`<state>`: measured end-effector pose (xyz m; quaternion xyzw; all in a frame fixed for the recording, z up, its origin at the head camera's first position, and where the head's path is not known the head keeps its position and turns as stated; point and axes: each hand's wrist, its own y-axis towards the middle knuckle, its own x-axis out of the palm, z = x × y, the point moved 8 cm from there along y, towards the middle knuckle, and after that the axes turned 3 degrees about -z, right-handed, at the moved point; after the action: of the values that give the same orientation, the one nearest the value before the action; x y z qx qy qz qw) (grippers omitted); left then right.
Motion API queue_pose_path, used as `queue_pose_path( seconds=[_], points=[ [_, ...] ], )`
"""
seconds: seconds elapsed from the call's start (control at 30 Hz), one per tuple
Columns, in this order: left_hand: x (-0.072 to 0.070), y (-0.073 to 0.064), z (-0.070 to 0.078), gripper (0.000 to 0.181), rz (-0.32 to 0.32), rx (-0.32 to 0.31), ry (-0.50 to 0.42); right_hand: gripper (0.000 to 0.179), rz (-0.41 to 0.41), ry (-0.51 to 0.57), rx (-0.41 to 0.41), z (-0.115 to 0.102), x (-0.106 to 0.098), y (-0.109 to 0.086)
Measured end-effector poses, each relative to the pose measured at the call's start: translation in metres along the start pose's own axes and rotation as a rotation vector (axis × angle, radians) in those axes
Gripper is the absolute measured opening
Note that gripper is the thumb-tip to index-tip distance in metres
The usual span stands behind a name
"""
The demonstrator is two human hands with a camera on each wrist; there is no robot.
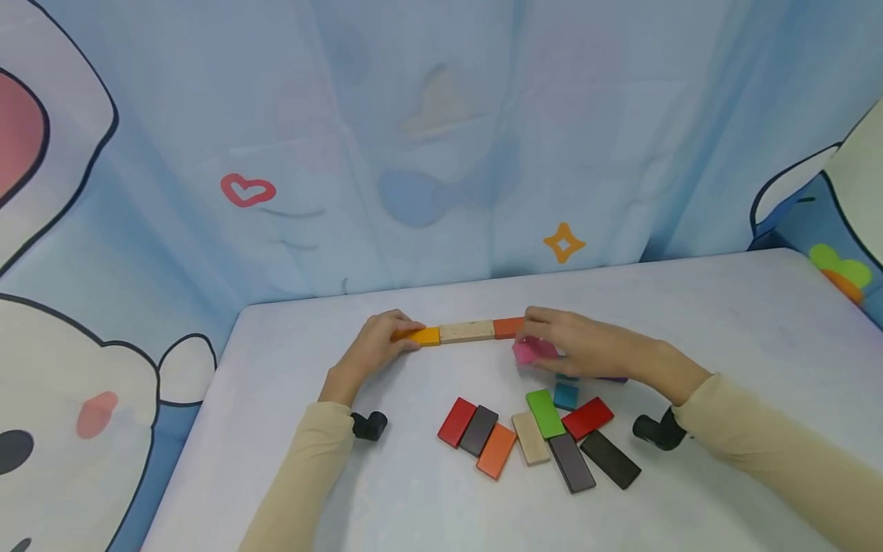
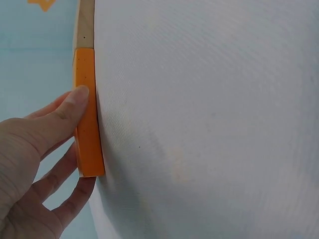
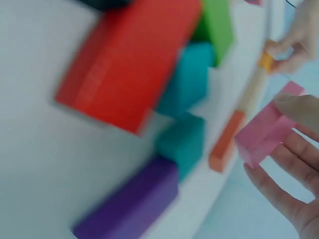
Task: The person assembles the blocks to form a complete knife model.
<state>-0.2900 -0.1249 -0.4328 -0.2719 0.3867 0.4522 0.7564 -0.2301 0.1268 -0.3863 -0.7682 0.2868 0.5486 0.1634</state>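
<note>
My left hand (image 1: 372, 346) pinches a yellow-orange wooden block (image 2: 88, 144) between thumb and fingers, at the left end of a straight row. Beside that block lie a plain wood block (image 1: 467, 331) and then an orange block (image 1: 508, 328), end to end. A pink block (image 3: 264, 129) is held by my right hand (image 1: 589, 343), thumb on one side and fingers on the other. In the right wrist view it appears off the table, close to the orange block's free end. My right hand partly hides the pink block in the head view.
Loose blocks lie nearer the front: red (image 1: 457, 422), dark grey (image 1: 479, 431), orange (image 1: 497, 451), plain wood (image 1: 530, 438), green (image 1: 545, 414), and several others. A purple block (image 3: 132, 204) and teal blocks (image 3: 182, 144) sit below my right hand. A blue curtain (image 1: 441, 230) hangs behind the table.
</note>
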Motion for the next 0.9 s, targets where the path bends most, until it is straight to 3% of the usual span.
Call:
queue_pose_path(
  seconds=[0.13, 0.23, 0.57, 0.9],
  points=[
    [0.000, 0.001, -0.001, 0.036, 0.010, -0.004, -0.001, 0.033, 0.110, 0.018, -0.002, 0.013, -0.026, 0.002],
    [0.002, 0.002, -0.002, 0.036, 0.011, -0.012, -0.006, 0.033, 0.129, 0.019, 0.030, 0.029, -0.034, 0.002],
    [0.010, 0.006, 0.006, 0.036, -0.006, -0.008, -0.011, 0.032, 0.034, -0.022, 0.246, 0.078, -0.005, -0.009],
    [0.010, 0.003, 0.006, 0.036, 0.009, -0.010, -0.018, 0.030, -0.003, -0.013, 0.267, 0.076, 0.005, -0.010]
  ],
)
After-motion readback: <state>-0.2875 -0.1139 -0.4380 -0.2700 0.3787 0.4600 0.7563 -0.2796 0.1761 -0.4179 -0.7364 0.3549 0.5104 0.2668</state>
